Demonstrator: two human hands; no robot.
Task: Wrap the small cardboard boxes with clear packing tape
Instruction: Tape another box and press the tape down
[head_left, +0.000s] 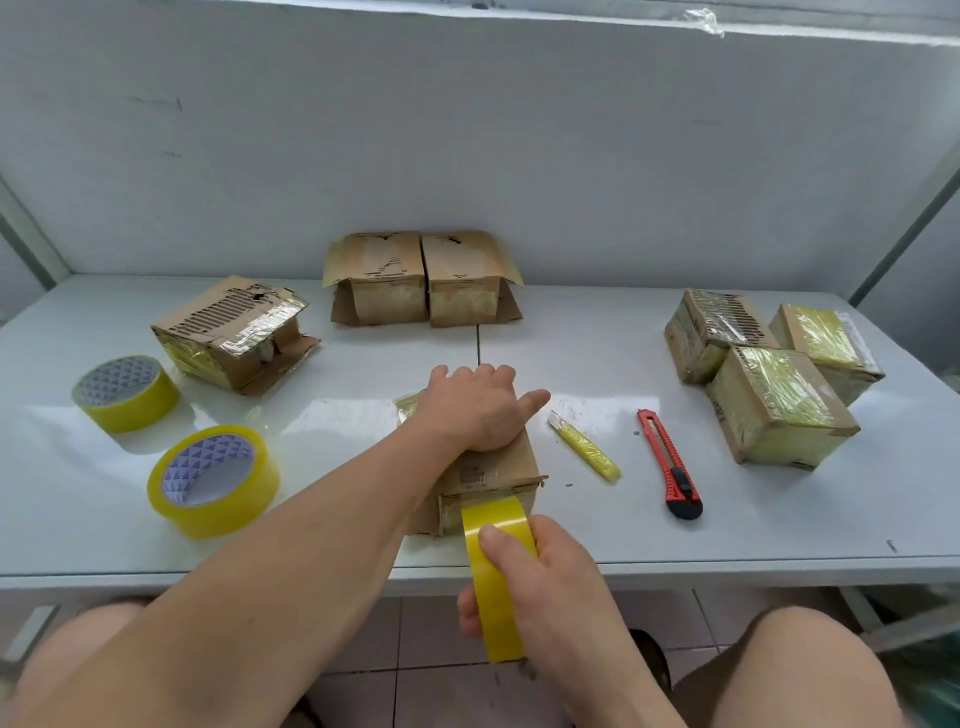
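White worktop (597, 519), cardboard box (493, 473) at its near edge: the left hand (480, 408) lies flat on top, fingers straight, while the right hand (545, 582) grips a yellow-tinted tape roll (496, 577) against the box's front.

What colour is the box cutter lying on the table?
The box cutter is red with a black slider and end, seen in the head view.

Head view, looking down, close over table (623, 540)
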